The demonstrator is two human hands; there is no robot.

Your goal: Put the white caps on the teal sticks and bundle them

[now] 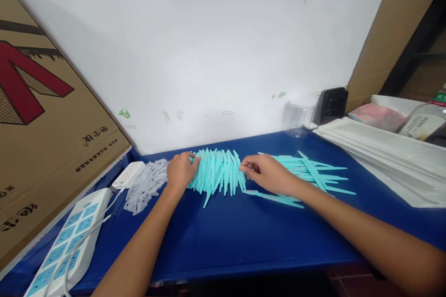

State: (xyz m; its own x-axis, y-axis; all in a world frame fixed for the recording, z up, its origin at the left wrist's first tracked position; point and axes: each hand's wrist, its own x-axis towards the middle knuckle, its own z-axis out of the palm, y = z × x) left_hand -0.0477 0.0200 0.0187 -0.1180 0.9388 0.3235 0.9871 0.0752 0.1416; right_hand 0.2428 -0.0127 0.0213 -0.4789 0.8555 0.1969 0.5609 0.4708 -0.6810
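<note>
Sticks (218, 169) on blue tabletop (223, 236), white wall (223, 55)

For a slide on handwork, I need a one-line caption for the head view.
Left hand and right hand flank a row of turquoise sticks on a blue table.

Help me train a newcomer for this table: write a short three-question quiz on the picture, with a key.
1. Multiple choice: What lies between the left hand and the right hand?
A) a power strip
B) a row of slim turquoise sticks
C) a cardboard box

2. True or false: The pale translucent pieces lie on the side of the left hand away from that row.

3. Short answer: Which hand is nearer the clear cylindrical container?

Key: 1. B; 2. True; 3. The right hand.
</note>
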